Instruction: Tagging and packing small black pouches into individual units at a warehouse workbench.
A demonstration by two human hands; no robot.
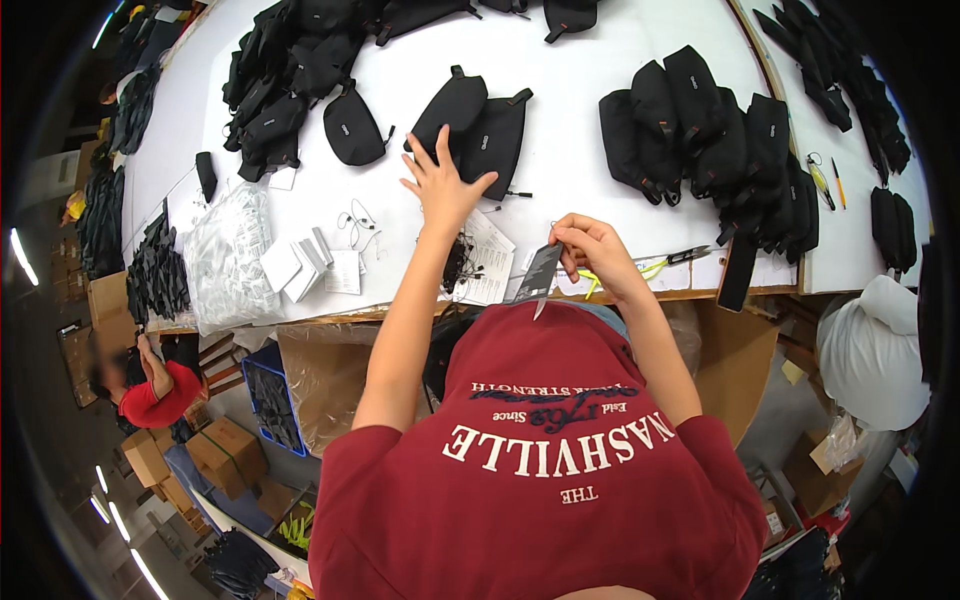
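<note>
My left hand (445, 190) is stretched out over the white table, fingers spread, its fingertips at the lower edge of a black zip pouch (452, 105). A second black pouch (496, 138) lies partly under the first, just right of that hand. Close to my body, my right hand (592, 252) pinches a dark printed card (540, 272) between thumb and fingers. Between my arms are a bundle of thin black cords (461, 265) and a printed paper sheet (490, 258). Beyond my right hand lie yellow-green handled scissors (650, 268).
Black pouches are piled at the back left (300, 60) and at the right (700, 130). A clear plastic bag (232, 260) and white card stacks (300, 265) sit left. A black phone (737, 272) overhangs the front edge. Another person in red (160, 390) is far left.
</note>
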